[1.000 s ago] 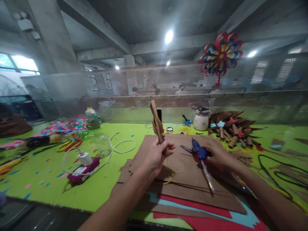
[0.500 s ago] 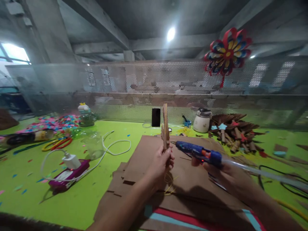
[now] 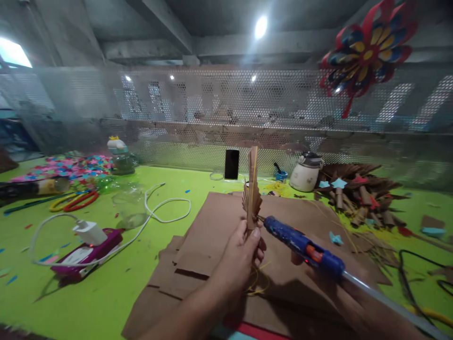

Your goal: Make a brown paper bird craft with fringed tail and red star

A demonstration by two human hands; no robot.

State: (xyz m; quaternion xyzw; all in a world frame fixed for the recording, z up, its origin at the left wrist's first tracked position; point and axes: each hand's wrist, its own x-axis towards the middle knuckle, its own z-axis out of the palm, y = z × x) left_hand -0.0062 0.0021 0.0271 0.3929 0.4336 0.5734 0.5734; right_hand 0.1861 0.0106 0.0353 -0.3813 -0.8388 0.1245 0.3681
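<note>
Upright in my left hand is a folded brown cardboard piece, its lower sides pleated like a fan. My fingers are closed round its bottom end. My right hand grips a blue glue gun with a long clear glue stick running out of its back. The gun's nozzle is at the right side of the cardboard piece, just above my left fingers; whether it touches cannot be made out. Thin yellow strands hang below my left hand.
Flat cardboard sheets lie under my hands. To the left are a purple power strip, a white cable and a clear cup. At the right, a heap of cardboard pieces lies beside a white jug. A black phone stands behind.
The view has shifted. The glue gun now tilts more steeply, its nozzle closer to the cardboard piece. That piece has turned, showing more of its pleats.
</note>
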